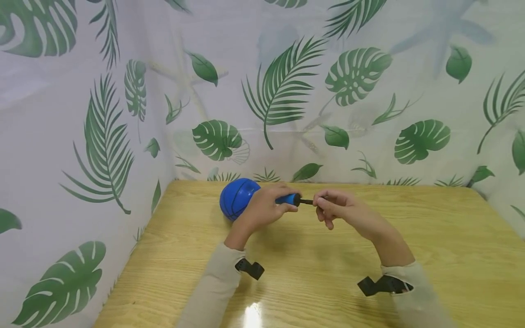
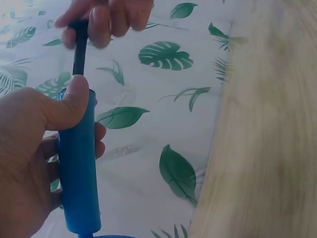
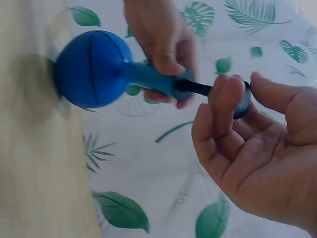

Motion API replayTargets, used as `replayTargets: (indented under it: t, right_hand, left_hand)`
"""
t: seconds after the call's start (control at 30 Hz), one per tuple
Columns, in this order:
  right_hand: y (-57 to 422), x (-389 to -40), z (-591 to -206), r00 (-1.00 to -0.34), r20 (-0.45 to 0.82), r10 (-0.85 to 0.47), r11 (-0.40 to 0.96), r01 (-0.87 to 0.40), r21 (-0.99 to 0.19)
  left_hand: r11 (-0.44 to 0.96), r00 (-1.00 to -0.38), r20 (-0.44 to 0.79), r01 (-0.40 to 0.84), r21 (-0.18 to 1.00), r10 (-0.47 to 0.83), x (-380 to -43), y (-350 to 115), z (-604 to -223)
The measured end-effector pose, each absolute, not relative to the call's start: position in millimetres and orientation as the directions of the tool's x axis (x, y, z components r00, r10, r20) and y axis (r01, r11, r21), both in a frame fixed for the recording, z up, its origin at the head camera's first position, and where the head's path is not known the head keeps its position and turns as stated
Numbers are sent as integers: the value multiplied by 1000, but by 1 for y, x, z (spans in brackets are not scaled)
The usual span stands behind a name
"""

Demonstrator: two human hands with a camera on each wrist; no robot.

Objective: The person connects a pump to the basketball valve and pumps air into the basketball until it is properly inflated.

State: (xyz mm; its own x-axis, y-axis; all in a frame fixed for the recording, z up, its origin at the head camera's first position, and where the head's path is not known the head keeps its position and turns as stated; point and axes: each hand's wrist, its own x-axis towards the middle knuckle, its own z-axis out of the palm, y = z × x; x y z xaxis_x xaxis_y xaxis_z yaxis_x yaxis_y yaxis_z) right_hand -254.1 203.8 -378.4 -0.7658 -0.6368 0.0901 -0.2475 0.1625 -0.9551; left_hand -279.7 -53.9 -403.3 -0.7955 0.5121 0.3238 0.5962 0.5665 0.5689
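A blue hand pump [image 2: 79, 163] is gripped round its barrel by my left hand [image 1: 264, 205], the thumb lying near the barrel's end. From that end a black plunger rod [image 2: 79, 57] sticks out. My right hand [image 1: 348, 209] pinches the black handle [image 3: 242, 101] at the rod's tip between fingers and thumb. At the pump's other end is a small blue ball [image 1: 238, 199] with black seam lines, joined to the pump in the right wrist view. My left hand covers part of the pump in the head view.
The wooden table [image 1: 320, 282] spreads beneath both hands, its back edge close behind the ball. A white cloth with green leaf prints [image 1: 287, 150] hangs behind and along the left side. Black camera straps [image 1: 250, 269] are round both wrists.
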Motion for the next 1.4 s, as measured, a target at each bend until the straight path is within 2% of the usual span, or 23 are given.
replayTargets:
  t: [0.27, 0.4, 0.6, 0.77, 0.97, 1.2, 1.4]
  right_hand:
    - [233, -245, -352, -728, 213, -652, 130, -384, -914]
    - [237, -245, -349, -709, 257, -657, 76, -401, -913]
    - [224, -252, -366, -666, 297, -684, -86, -331, -940]
    - [207, -259, -386, -677, 263, -688, -128, -244, -961]
    - [190, -264, -404, -712, 213, -669, -94, -203, -975]
    - [181, -262, -406, -756, 154, -637, -29, -175, -984]
    - [190, -261, -399, -723, 119, -681, 81, -235, -969]
  left_hand:
    - [577, -836, 307, 539, 614, 455, -283, -64, -396]
    - [566, -823, 313, 558, 607, 475, -283, -63, -392]
    - [554, -805, 320, 581, 596, 500, -281, -57, -395]
    - [542, -795, 332, 595, 594, 509, -277, -47, -400]
    - [552, -773, 336, 624, 554, 538, -271, -36, -404]
    - [603, -786, 294, 610, 514, 544, -271, -38, -402]
    - [609, -811, 248, 567, 555, 530, -274, -44, -403]
